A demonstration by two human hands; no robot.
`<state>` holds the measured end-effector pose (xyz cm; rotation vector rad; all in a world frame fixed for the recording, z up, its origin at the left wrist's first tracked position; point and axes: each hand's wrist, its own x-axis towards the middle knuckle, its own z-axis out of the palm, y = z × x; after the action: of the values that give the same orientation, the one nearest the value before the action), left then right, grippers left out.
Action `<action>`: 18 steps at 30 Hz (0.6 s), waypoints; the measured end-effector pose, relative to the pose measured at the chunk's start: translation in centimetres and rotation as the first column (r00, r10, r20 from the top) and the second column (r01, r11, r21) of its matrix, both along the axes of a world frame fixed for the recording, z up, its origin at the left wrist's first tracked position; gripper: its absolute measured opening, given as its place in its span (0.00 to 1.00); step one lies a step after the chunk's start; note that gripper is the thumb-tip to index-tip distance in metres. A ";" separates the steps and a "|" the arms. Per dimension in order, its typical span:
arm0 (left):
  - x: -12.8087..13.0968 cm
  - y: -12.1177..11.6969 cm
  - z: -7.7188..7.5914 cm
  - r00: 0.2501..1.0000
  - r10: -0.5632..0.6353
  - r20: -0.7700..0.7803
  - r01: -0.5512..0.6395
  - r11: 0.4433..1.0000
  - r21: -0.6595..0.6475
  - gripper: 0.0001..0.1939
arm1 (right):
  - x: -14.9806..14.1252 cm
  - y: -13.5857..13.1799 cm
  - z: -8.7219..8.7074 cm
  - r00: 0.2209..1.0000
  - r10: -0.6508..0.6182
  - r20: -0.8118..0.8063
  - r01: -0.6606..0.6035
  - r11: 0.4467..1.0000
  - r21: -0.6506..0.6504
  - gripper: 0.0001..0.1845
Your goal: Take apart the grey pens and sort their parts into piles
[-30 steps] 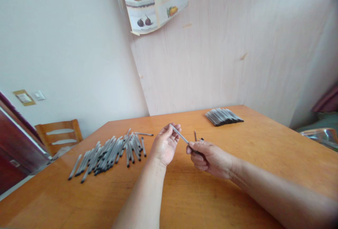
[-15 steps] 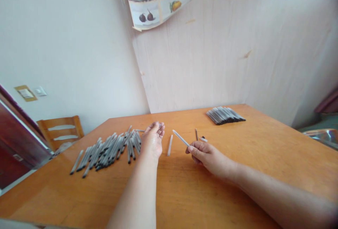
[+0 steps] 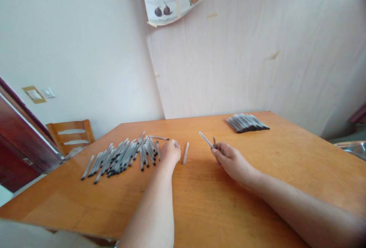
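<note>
Thumb and fingers of the right hand (image 3: 233,162) make a pinching grip on one pen (image 3: 206,139), held above the desk (image 3: 200,198) with its pale end slanting up and to the left; the other end disappears inside the hand. Any printing on the barrel is too small to read. Just behind that hand, partly hidden by it, a thin dark stick (image 3: 214,140) shows. The left hand (image 3: 170,152) is low over the desk at the right edge of the loose pile, back toward the view, its fingers bent out of sight; I cannot tell whether its grip is spread, pressed together or pinching something. Between the hands, nearer the left, lies a translucent whitish tube (image 3: 186,153), perhaps a pen part, though it is blurred.

Farther left spreads the loose pile of pens (image 3: 122,156), pale barrels with black ends, overlapping, most with the black end toward the person. One pen lies crosswise at its far edge. Well to the right, near the far edge of the desk, more pens form a neat side-by-side batch (image 3: 247,123). Beyond stand a wooden chair (image 3: 70,135) and a wall bearing a fruit poster (image 3: 177,0).
</note>
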<state>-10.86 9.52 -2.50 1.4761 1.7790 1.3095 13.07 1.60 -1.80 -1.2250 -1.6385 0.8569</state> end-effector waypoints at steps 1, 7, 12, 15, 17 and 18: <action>0.1 -0.1 0.0 1.000 0.004 -0.004 -0.004 1.000 0.002 0.10 | 0.0 0.1 0.0 1.000 -0.011 0.002 0.011 1.000 -0.004 0.16; 0.1 -0.2 0.1 0.994 0.009 -0.106 -0.007 1.000 0.024 0.12 | 0.2 0.2 0.2 0.999 -0.048 0.018 0.049 0.999 -0.010 0.15; -0.7 0.4 -0.4 0.993 0.012 -0.115 -0.007 0.999 0.038 0.10 | 0.1 0.1 0.3 0.999 -0.039 -0.009 0.039 0.999 -0.009 0.16; -1.1 0.6 -0.3 0.992 0.018 -0.127 -0.013 0.999 0.037 0.10 | 0.2 0.2 0.3 0.999 -0.028 -0.030 0.028 1.000 -0.013 0.17; -1.2 0.6 -0.1 0.991 0.036 -0.131 -0.030 0.999 0.045 0.09 | 0.3 0.2 0.1 0.999 -0.022 -0.046 0.021 1.000 -0.013 0.17; -1.1 0.5 0.2 0.990 0.051 -0.132 -0.044 0.997 0.061 0.08 | 0.3 0.3 0.0 0.998 -0.016 -0.061 0.016 1.000 -0.012 0.18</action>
<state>-11.95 10.06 -2.34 1.5956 1.8855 1.3233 13.33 1.88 -1.77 -1.2072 -1.5753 0.8863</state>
